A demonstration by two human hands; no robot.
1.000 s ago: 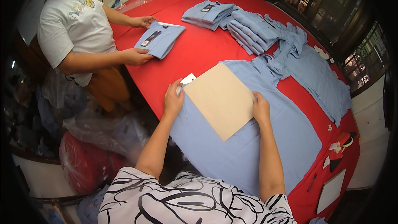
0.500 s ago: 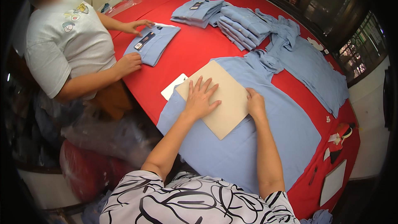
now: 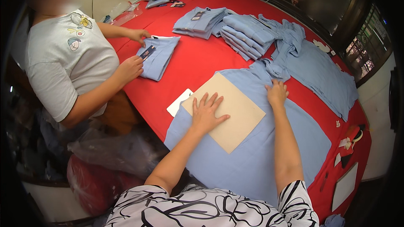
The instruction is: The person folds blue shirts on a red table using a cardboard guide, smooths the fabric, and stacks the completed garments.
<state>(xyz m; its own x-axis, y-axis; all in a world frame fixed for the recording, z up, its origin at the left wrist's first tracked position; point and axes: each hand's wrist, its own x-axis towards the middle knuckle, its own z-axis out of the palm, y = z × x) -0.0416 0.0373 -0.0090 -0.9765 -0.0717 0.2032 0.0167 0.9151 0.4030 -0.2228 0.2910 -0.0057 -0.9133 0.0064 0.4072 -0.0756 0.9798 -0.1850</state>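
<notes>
A light blue shirt (image 3: pixel 294 130) lies spread on the red-covered table, with a square beige cardboard sheet (image 3: pixel 240 113) flat on top of it. My left hand (image 3: pixel 206 115) rests on the cardboard, fingers spread and palm down. Beyond the cardboard's right corner, my right hand (image 3: pixel 277 93) has its fingers curled on the shirt's cloth, beside the bunched sleeve end. A white card or plate (image 3: pixel 179 103) sticks out from beneath the shirt's left edge.
Across the left side, a co-worker (image 3: pixel 71 63) handles a folded blue shirt (image 3: pixel 160 61) with a dark tag. Stacks of folded shirts (image 3: pixel 248 33) stand at the back, with more unfolded shirts (image 3: pixel 322 75) to the right. Scissors (image 3: pixel 357 134) and a white board (image 3: pixel 345 187) lie near the right edge.
My right hand has let go of the cardboard's right edge and moved farther away onto the shirt's cloth. My left hand stays flat on the cardboard. The co-worker's hands have shifted slightly.
</notes>
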